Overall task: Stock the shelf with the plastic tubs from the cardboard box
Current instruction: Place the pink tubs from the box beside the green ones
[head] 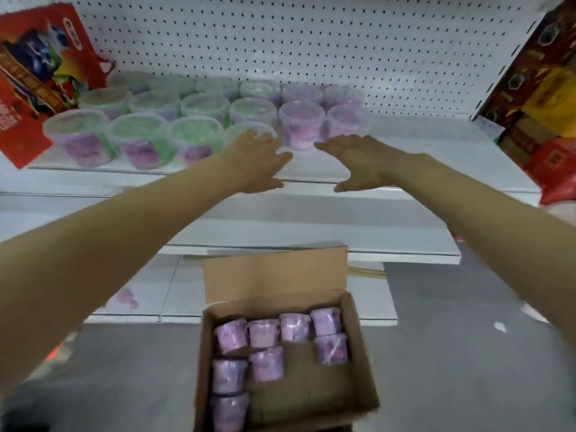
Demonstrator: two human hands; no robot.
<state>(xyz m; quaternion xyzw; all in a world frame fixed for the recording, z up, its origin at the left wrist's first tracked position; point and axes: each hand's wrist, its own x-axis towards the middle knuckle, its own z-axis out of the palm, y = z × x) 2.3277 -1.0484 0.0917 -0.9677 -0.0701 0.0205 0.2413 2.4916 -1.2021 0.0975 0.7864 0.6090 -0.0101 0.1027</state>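
Stocking seems past halfway: tubs [199, 110] line the shelf [420, 151] at 11 o'clock, more wait in the cardboard box [358, 353] at 6 o'clock, left hand [258, 160] and right hand [358, 160] spread, empty.

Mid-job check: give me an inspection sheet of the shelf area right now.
Surface: white shelf, stocked on its left half.
Job's things: shelved tubs in rows; eight boxed tubs visible in the open cardboard box on the floor.
Clutter: red carton leaning at the shelf's left end.
Grippers: left hand and right hand open, holding nothing, by the front tubs.
Cables: nothing seen.
Surroundings: pegboard behind; stacked cartons at right.
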